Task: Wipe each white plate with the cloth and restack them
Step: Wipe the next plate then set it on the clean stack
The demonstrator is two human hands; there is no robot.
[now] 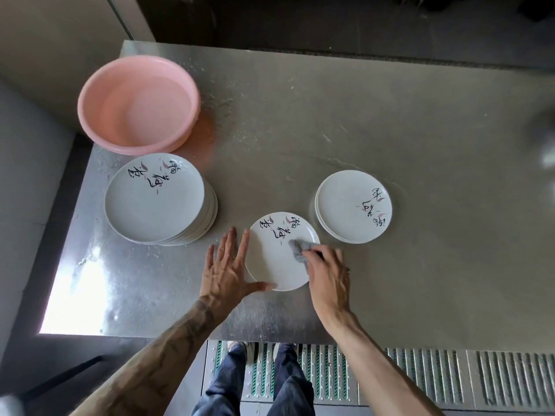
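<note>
A single white plate [274, 259] with black brush writing lies flat on the steel table near its front edge. My right hand [329, 273] presses a crumpled grey cloth [300, 247] onto the plate's right side. My left hand [228, 265] lies flat with fingers spread against the plate's left rim, thumb at its near edge. A tall stack of white plates [156, 199] stands to the left. A short stack of white plates [348, 205] sits to the right.
A pink plastic basin [90, 115] holding water stands at the table's back left corner. The steel table [390, 130] is wet in streaks. A blurred grey object [543, 139] shows at the right edge. A grated floor mat [420, 376] lies below.
</note>
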